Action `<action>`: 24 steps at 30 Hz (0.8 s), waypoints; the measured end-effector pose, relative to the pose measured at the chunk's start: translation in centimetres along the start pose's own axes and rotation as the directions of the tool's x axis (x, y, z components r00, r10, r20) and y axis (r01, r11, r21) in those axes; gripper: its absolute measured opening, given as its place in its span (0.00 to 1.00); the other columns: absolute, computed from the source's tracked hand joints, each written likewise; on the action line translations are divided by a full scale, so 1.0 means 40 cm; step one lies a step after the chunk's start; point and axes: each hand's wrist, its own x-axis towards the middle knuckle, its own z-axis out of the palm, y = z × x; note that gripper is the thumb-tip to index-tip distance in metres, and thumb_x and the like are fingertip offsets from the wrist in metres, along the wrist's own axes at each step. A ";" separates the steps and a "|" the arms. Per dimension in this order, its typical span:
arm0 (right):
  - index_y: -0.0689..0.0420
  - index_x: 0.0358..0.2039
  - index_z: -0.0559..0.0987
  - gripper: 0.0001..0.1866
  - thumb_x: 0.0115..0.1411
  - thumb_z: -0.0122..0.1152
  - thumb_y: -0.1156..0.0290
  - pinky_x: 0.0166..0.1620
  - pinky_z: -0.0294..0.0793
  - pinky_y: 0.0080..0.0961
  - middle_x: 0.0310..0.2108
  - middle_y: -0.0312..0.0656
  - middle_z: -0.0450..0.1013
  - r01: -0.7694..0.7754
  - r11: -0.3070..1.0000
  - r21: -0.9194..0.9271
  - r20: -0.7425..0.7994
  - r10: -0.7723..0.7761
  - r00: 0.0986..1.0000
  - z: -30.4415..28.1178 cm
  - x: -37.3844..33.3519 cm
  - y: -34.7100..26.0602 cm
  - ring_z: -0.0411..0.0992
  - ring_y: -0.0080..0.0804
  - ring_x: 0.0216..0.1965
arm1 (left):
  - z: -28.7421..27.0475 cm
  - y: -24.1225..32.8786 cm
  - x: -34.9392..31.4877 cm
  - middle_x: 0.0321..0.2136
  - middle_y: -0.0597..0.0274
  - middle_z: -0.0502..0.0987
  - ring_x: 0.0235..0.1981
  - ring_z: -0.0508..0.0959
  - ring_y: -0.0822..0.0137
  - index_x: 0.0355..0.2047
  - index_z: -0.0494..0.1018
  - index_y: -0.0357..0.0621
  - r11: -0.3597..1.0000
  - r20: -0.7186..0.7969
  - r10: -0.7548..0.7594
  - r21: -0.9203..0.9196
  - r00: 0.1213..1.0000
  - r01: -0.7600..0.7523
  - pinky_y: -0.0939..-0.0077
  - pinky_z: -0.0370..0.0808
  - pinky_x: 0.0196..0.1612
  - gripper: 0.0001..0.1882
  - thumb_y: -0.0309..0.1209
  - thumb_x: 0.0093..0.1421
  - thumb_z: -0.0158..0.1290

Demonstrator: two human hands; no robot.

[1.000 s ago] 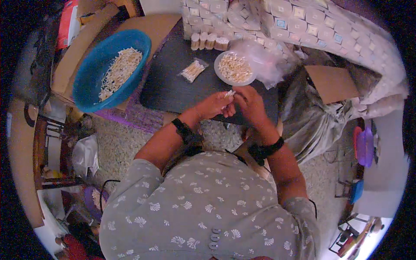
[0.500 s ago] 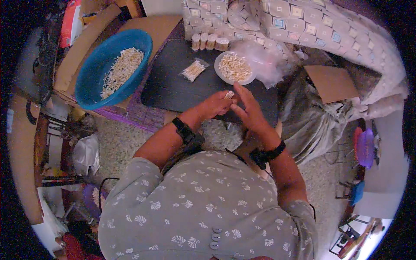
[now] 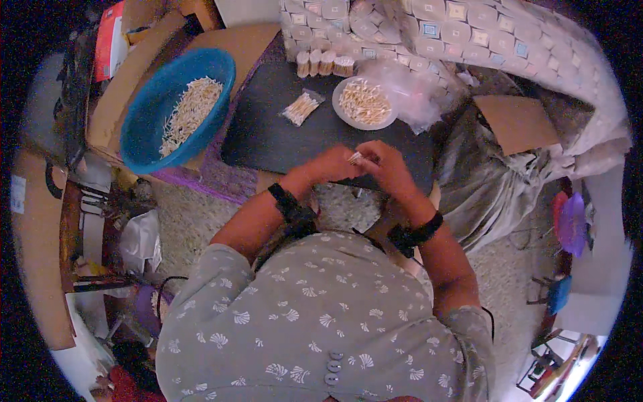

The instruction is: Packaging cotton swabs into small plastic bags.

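Both my hands meet above the near edge of a dark board (image 3: 268, 144). My left hand (image 3: 333, 165) is closed around a small bunch of cotton swabs (image 3: 355, 158), whose white tips stick out. The fingers of my right hand (image 3: 383, 165) are bent in against that bunch. Just beyond my hands sits a white bowl (image 3: 339, 115) of loose cotton swabs (image 3: 365, 102). To its left lies a clear packet of cotton swabs (image 3: 302, 107). Several bundled packs of swabs (image 3: 325, 63) stand in a row at the board's far edge.
A large blue basin (image 3: 137, 137) with many loose swabs rests on cardboard at the left. Clear plastic bags (image 3: 418, 100) lie right of the bowl. Patterned cloth (image 3: 482, 33) hangs behind, and grey cloth (image 3: 492, 177) with a cardboard piece (image 3: 516, 124) is at the right.
My right hand's fingers, spread out before, have curled in onto the bunch of swabs. My left hand still holds it, turned slightly. The whole view has shifted a little.
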 end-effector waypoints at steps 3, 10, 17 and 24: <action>0.58 0.32 0.76 0.09 0.53 0.62 0.67 0.38 0.72 0.31 0.30 0.44 0.72 -0.091 0.996 0.005 0.059 0.090 0.994 0.004 -0.002 0.000 0.72 0.40 0.33 | -0.026 0.043 -0.007 0.27 0.56 0.80 0.26 0.80 0.54 0.29 0.77 0.44 0.986 0.187 -0.127 0.130 0.974 0.104 0.63 0.74 0.30 0.19 0.48 0.50 0.57; 0.57 0.30 0.75 0.08 0.53 0.61 0.68 0.35 0.72 0.30 0.28 0.42 0.72 -0.094 0.993 0.066 0.065 0.090 0.994 0.043 -0.014 0.066 0.72 0.36 0.30 | -0.018 0.017 -0.025 0.22 0.59 0.78 0.23 0.77 0.66 0.29 0.76 0.42 0.992 0.247 -0.103 0.093 0.963 0.082 0.68 0.73 0.28 0.17 0.44 0.51 0.57; 0.58 0.33 0.75 0.06 0.57 0.59 0.70 0.31 0.73 0.21 0.26 0.37 0.74 -0.317 0.857 0.406 0.102 0.302 0.948 0.017 -0.029 0.118 0.72 0.23 0.27 | -0.045 0.015 -0.052 0.18 0.67 0.70 0.20 0.68 0.75 0.34 0.75 0.42 0.962 0.207 -0.056 -0.249 0.977 0.108 0.75 0.67 0.23 0.15 0.41 0.63 0.45; 0.61 0.36 0.76 0.09 0.58 0.58 0.70 0.32 0.73 0.20 0.28 0.38 0.75 -0.318 0.794 0.519 0.138 0.290 0.947 0.025 -0.011 0.107 0.72 0.22 0.28 | -0.001 -0.081 -0.014 0.29 0.55 0.75 0.31 0.76 0.58 0.38 0.73 0.43 0.996 0.187 0.093 -0.001 0.978 -0.095 0.67 0.73 0.35 0.15 0.38 0.66 0.38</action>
